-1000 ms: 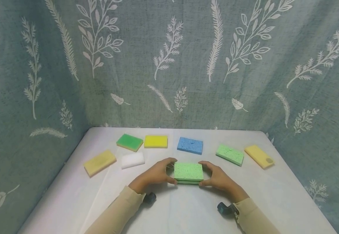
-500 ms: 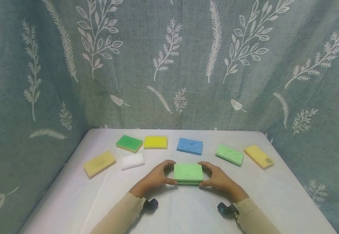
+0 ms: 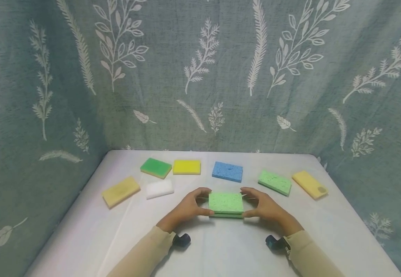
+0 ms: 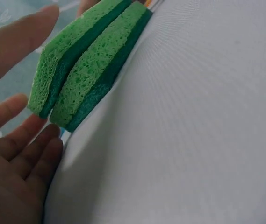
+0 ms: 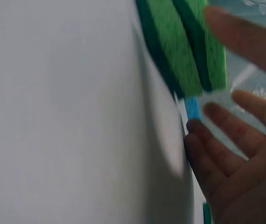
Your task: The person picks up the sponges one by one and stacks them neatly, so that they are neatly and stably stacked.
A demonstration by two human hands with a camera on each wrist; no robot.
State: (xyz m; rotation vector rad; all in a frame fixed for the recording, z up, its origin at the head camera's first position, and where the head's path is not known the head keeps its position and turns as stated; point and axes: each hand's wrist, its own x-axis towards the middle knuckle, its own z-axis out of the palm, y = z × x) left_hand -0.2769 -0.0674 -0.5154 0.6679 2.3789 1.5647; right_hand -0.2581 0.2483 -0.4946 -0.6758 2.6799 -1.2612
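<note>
Two light green sponges with dark green scouring undersides lie stacked near the table's middle: the upper sponge (image 3: 225, 202) on the lower sponge (image 3: 226, 216). My left hand (image 3: 190, 206) is at their left end, thumb at the front corner and fingers behind. In the left wrist view, relaxed fingertips (image 4: 38, 120) touch or nearly touch the stack's end, and the thumb stands off it. At the right end is my right hand (image 3: 264, 207), fingers spread. The right wrist view shows its fingers (image 5: 217, 114) apart from the stack; whether the thumb touches cannot be told.
Behind and beside the stack lie a tan sponge (image 3: 121, 192), a green-topped sponge (image 3: 156, 167), a white sponge (image 3: 160, 189), a yellow sponge (image 3: 187, 167), a blue sponge (image 3: 227, 171), another green sponge (image 3: 274, 182) and a pale yellow sponge (image 3: 310, 185). A patterned curtain (image 3: 165, 77) surrounds the white table (image 3: 221, 254).
My right hand has eased slightly outward from the stack. The left hand stays close to the left end. The stacked sponges stay in place; the head view has shifted a little.
</note>
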